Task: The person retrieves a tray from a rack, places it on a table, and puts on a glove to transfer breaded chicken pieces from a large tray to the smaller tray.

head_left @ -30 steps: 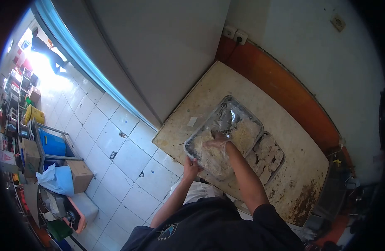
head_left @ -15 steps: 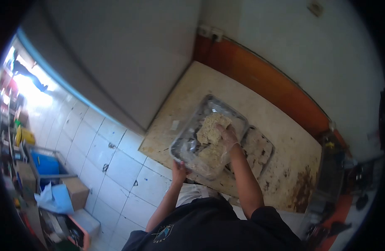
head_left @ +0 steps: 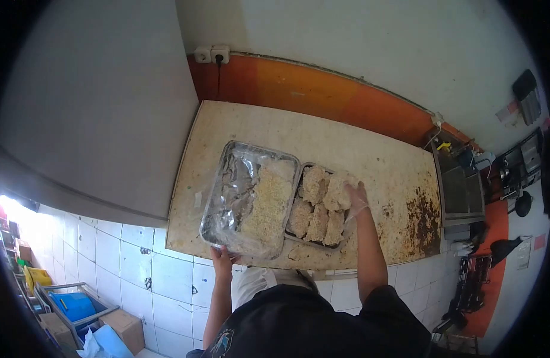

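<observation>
My left hand (head_left: 223,255) grips the near left corner of a large metal tray (head_left: 211,197) lined with clear plastic sheet (head_left: 239,179). Pale breadcrumbs (head_left: 267,204) lie in the right half of that tray. My right hand (head_left: 357,196), in a thin clear glove, has its fingers on a breaded cutlet (head_left: 339,191) at the far right of a smaller metal tray (head_left: 310,243). Several other breaded cutlets (head_left: 318,224) fill this tray, side by side. The two trays stand close together.
The trays rest on a worn pale tabletop (head_left: 346,143) with a dark peeled patch (head_left: 425,215) at right. A tall grey panel (head_left: 96,107) rises on the left. A plug sits in the wall socket (head_left: 220,55). A metal sink (head_left: 463,188) adjoins the table's right end.
My right hand has carried the cutlet from the large tray rightward to the smaller one. My left hand stays on the large tray. The view has turned to the right.
</observation>
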{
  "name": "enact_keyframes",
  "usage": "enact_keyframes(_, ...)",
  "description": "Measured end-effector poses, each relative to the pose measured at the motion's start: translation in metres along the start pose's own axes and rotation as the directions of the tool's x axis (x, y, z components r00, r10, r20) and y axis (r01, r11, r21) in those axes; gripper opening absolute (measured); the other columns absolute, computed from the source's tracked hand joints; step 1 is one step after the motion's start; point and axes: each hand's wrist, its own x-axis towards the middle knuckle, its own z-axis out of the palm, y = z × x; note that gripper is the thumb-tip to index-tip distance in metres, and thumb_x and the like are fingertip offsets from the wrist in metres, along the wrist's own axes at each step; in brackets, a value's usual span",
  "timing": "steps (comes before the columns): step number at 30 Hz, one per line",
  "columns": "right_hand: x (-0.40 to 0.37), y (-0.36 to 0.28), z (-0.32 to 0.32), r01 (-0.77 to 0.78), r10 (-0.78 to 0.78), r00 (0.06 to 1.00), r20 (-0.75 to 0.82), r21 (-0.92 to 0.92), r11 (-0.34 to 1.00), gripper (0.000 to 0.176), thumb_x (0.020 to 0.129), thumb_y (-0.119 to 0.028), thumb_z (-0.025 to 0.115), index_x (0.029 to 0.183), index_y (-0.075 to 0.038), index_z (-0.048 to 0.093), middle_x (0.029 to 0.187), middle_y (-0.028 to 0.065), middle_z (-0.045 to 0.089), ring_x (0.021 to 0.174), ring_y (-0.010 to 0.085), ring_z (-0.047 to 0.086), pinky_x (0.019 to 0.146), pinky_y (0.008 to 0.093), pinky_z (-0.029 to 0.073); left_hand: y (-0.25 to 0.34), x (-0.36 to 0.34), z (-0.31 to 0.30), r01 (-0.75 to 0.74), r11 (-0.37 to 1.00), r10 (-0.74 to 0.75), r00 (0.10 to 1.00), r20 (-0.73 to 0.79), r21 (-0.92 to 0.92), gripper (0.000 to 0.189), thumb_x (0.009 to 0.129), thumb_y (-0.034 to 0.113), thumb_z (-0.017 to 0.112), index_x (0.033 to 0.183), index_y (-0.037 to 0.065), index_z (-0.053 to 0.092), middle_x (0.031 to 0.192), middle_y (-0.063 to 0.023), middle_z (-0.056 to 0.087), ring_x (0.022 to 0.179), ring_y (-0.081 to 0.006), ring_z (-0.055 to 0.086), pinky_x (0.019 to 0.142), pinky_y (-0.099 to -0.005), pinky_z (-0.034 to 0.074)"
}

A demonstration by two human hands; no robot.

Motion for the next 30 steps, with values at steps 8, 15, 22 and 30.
enact_keyframes(8,0.018,0.013,0.035,-0.133,0.006,0.962,-0.272,-0.449,0.883,0.071,0.076,-0.032,0.068,0.132,-0.002,0.036,0.13,0.0208,0.042,0.114,0.0346,0.048,0.095,0.0385,0.038,-0.006,0.001,-0.004,-0.005,0.999,0.005,1.0,-0.026,0.032,0.034,0.094,0.02,0.042,0.123,0.007,0.03,0.107,-0.0147,0.051,0.082,-0.0248,0.061,0.061,-0.0332,0.057)
enact_keyframes(15,-0.031,-0.025,0.046,-0.038,-0.286,0.89,-0.354,-0.684,0.729,0.054,0.07,-0.036,0.07,0.11,-0.004,0.053,0.117,0.0189,0.05,0.106,0.0373,0.05,0.09,0.0419,0.04,0.005,-0.008,0.003,-0.009,1.0,0.01,1.0,-0.013,0.018,0.032,0.095,0.021,0.043,0.121,0.008,0.03,0.103,-0.0142,0.054,0.079,-0.0246,0.062,0.061,-0.0339,0.056)
enact_keyframes(22,-0.022,-0.001,0.084,0.535,-0.707,0.654,0.267,-0.825,0.184,0.032,0.076,-0.023,0.06,0.102,-0.006,0.056,0.103,0.0155,0.056,0.09,0.0356,0.054,0.083,0.042,0.042,0.002,-0.004,0.003,0.01,1.0,-0.009,0.997,-0.071,0.015,0.026,0.094,0.022,0.044,0.114,0.008,0.034,0.099,-0.0151,0.055,0.074,-0.0248,0.063,0.058,-0.0329,0.055)
enact_keyframes(30,-0.117,-0.025,0.254,0.986,-0.001,0.107,0.994,-0.106,0.127,0.033,0.075,-0.017,0.06,0.106,-0.008,0.058,0.095,0.0162,0.062,0.086,0.0336,0.059,0.077,0.0405,0.047,-0.008,0.0,-0.001,0.035,0.994,-0.036,0.999,-0.009,-0.107,0.021,0.095,0.023,0.042,0.109,0.008,0.036,0.1,-0.0121,0.055,0.08,-0.0229,0.062,0.058,-0.0326,0.055)
